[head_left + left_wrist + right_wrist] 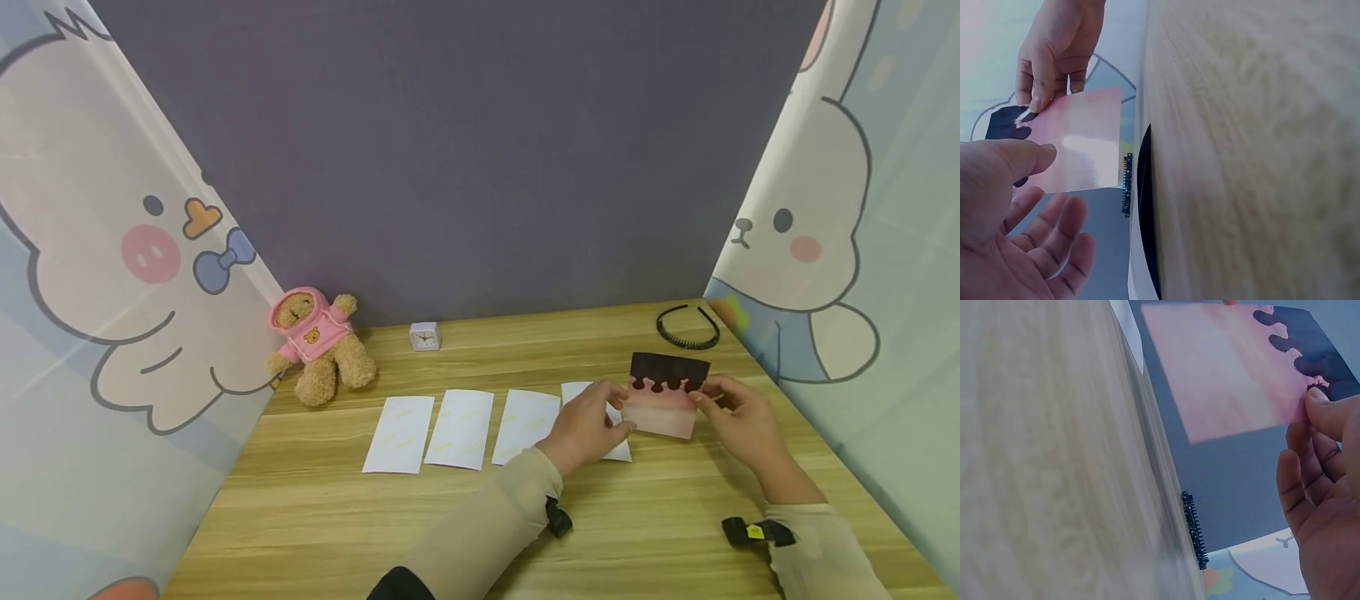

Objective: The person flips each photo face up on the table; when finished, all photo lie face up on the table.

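Note:
A picture card (660, 408) with a pink-to-cream body and a dark, dripping band along its top is held up over the right part of the table. My left hand (583, 429) pinches its left edge, the thumb (1038, 157) lying over the printed face. On the opposite edge my right hand (742, 421) grips the card between thumb and fingers, near the dark band in the right wrist view. Both wrist views show the card raised off the wood. Beneath my left hand lies a white paper card (618, 452), partly hidden.
Several white paper cards, such as the leftmost one (399, 433), lie in a row on the wooden table (315, 525). At the back stand a small white clock (425, 337) and a teddy bear (315, 337) in pink. A black headband (688, 342) lies back right. Printed panels enclose the sides.

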The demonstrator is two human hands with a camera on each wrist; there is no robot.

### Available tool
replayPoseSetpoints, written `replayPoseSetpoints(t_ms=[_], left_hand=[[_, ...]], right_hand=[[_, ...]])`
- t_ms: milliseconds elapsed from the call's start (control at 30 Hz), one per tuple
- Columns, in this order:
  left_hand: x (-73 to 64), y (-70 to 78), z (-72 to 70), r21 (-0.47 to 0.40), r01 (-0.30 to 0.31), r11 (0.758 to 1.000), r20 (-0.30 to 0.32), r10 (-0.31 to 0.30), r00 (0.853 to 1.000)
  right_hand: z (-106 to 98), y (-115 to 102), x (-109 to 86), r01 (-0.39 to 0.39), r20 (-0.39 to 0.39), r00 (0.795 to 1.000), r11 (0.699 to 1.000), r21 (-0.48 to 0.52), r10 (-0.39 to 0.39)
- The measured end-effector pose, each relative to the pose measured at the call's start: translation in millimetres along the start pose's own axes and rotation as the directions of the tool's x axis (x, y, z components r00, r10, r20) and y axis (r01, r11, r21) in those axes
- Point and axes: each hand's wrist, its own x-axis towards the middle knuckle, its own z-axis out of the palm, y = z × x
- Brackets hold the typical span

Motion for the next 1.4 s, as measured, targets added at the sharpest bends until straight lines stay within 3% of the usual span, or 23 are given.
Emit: replayPoseSetpoints(t_ms=[233, 600, 800, 1033, 1300, 1400], left_hand=[[-1.4, 0.0, -1.6, -0.041, 0.027, 0.999, 0.011, -0.026, 1.0], [-3.2, 1.6, -2.6, -0.059, 0.08, 0.995, 0.054, -0.077, 0.996], [-4.3, 2.2, -2.4, -0.033, 0.078, 0.996, 0.058, -0.076, 0.995], [-4.2, 1.2, -3.3, -0.044, 0.053, 0.998, 0.015, -0.053, 0.999], [-3.6, -1.5, -4.5, -0.091, 0.022, 0.996, -0.082, -0.029, 0.996], [-3.7, -1.8, -4.9, -0.119, 0.02, 0.993, -0.093, -0.031, 0.995]], right_hand=[[-0.3, -2.2, -0.4, -0.019, 0.012, 1.0, 0.999, 0.033, 0.019], [-2.3, 0.0, -1.0, -0.094, 0.073, 0.994, 0.975, 0.203, 0.081], [-0.5, -0.6, -1.8, -0.099, 0.081, 0.993, 0.978, 0.186, 0.086], [-2.7, -4.2, -2.2, -0.122, 0.097, 0.99, 0.971, 0.204, 0.104], [-7.0, -7.4, -2.4, -0.17, 0.108, 0.984, 0.941, 0.292, 0.144], [-7.3, -7.4, -1.0, -0.18, 0.114, 0.983, 0.886, 0.428, 0.144]])
